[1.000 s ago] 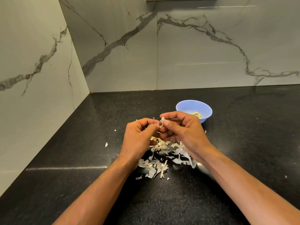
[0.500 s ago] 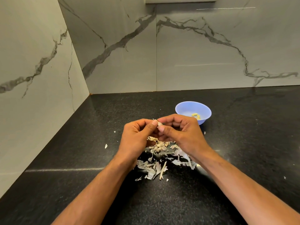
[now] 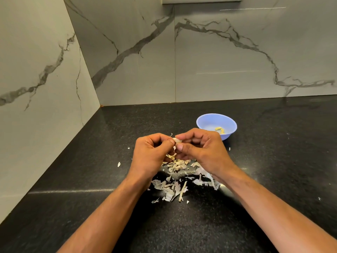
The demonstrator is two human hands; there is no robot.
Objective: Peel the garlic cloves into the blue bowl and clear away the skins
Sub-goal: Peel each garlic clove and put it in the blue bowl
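Both hands (image 3: 176, 148) pinch sideways-lying clove (image 3: 177, 140).

Garlic clove (image 3: 177, 140) mostly hidden btwn fingers; skins (image 3: 175, 179) partly under hands.

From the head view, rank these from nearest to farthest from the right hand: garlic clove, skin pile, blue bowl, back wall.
1. Garlic clove: pinched between right hand and left hand.
2. Skin pile: on the counter, just beneath.
3. Blue bowl: behind, to its right.
4. Back wall: farthest.

Bowl (image 3: 202, 123) behind skins (image 3: 175, 187) on counter (image 3: 91, 179)
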